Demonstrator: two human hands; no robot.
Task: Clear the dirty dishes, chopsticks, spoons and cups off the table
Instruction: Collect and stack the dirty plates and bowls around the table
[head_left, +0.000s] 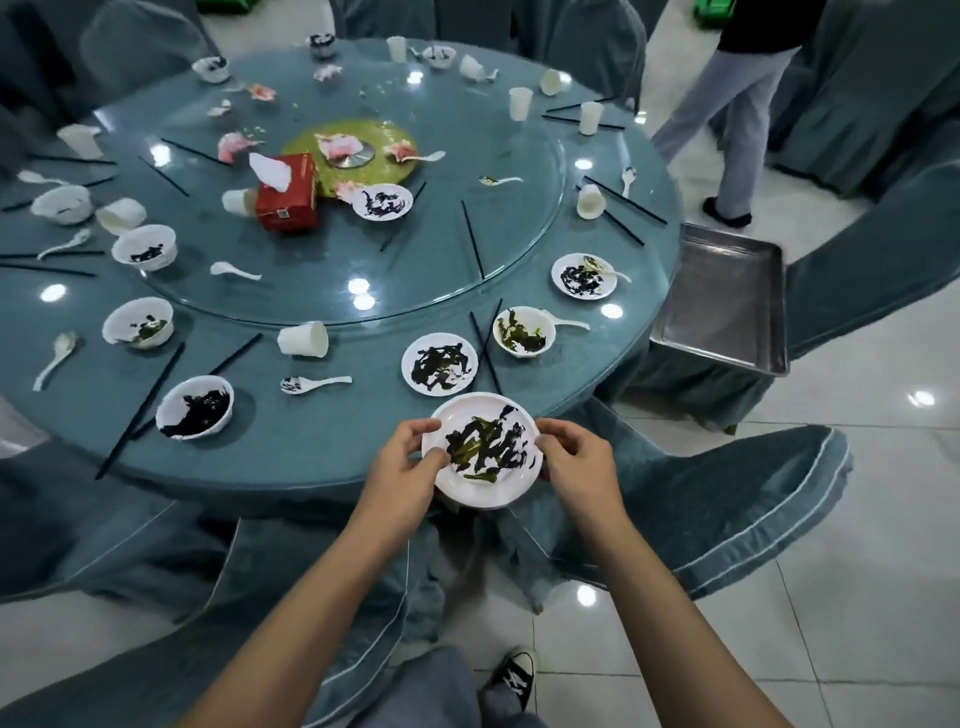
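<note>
Both hands are clamped on the white round plate (483, 496) smeared with dark sauce and green scraps: the left hand (410, 457) pinches its left rim and the right hand (576, 457) grips the right rim, thumbs on top. The plate's right at the near edge of the round teal-clothed bench (322, 441), partly hanging past it; can't tell if it's lifted or resting. Just beyond it sits another sauce-streaked white plate (439, 364), with a pair of black chopsticks (485, 343) beside that. A rectangular steel tray (722, 296) is parked off the bench's right edge, and there's open tiled floor (779, 649) to the right of the teal-covered chair (727, 499). The red tissue box (288, 192) on the glass turntable (415, 270) has print on it, too blurry to read.
</note>
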